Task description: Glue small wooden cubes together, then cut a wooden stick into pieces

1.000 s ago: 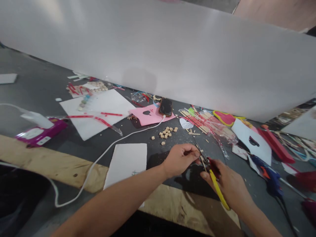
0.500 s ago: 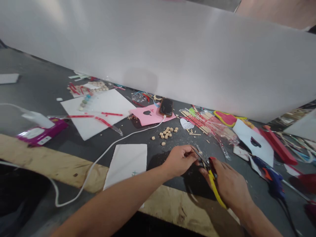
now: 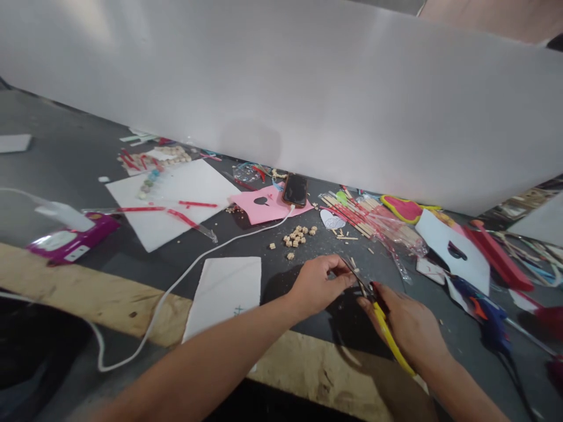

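Observation:
My right hand (image 3: 407,325) is wrapped round the yellow handle of a pair of scissors (image 3: 389,337). Their dark metal blades point up and left, towards my left hand (image 3: 319,284). That hand is closed in a pinch close beside the blades; what its fingertips hold is too small to name. A tiny pale piece (image 3: 356,270) shows by the blade tips. Just beyond my hands lie a small heap of notched pale wooden pieces (image 3: 298,237) and a few short cut stick bits (image 3: 346,237).
A phone (image 3: 294,190) on pink paper (image 3: 250,205) trails a white cable (image 3: 176,278). White card (image 3: 231,284) lies left of my hands. Wrapped sticks (image 3: 373,220) are behind; a blue glue gun (image 3: 481,310) is at right. A white panel (image 3: 281,88) rises behind.
The scissors and my right hand have shifted slightly right and down, with the handle tilting a little. My left hand stays nearly in place, still pinched.

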### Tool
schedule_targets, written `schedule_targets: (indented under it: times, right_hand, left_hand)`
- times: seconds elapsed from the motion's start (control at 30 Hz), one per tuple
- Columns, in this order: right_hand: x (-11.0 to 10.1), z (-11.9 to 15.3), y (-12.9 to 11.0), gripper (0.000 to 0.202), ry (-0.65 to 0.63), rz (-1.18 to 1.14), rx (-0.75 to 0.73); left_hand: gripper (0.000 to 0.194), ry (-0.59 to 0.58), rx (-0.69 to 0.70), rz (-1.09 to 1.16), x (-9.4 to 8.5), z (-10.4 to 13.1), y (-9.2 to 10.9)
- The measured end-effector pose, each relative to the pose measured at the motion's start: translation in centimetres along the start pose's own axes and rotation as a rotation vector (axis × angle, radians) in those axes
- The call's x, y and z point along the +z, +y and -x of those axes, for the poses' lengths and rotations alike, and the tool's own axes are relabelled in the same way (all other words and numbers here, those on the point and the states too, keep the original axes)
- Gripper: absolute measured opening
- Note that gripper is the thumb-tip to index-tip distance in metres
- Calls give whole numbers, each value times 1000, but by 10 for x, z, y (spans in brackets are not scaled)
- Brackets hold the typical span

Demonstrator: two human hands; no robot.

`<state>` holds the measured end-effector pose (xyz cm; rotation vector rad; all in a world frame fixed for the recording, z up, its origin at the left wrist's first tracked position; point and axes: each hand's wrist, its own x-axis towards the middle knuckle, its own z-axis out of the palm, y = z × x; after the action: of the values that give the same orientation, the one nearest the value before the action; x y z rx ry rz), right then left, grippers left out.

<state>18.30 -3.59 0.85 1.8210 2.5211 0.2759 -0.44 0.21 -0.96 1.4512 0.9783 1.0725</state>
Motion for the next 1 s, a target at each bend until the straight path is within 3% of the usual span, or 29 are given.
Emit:
schedule_targets:
  times: [0.27,0.4,0.6,0.77,1.0]
  right_hand:
    - [-9,-6,-2,26,-11,-11,77]
    - [-9,-7,-3,41,-22,-49,111]
    - [-2,-3,0,54,-16,-37,25]
    - [-4,-3,0,46,3,-32,32]
    - [-3,-2,6,39,115,15,-62]
  left_hand:
    - [8,13,6,101,2,-2,-3]
    - [8,28,27,133,1,-3,-4]
    - [15,-36,43,102,-4,-2,0]
    - [14,-47,-6,64,-6,-2,6]
    - [9,-63,-62,208,-3,-2,6]
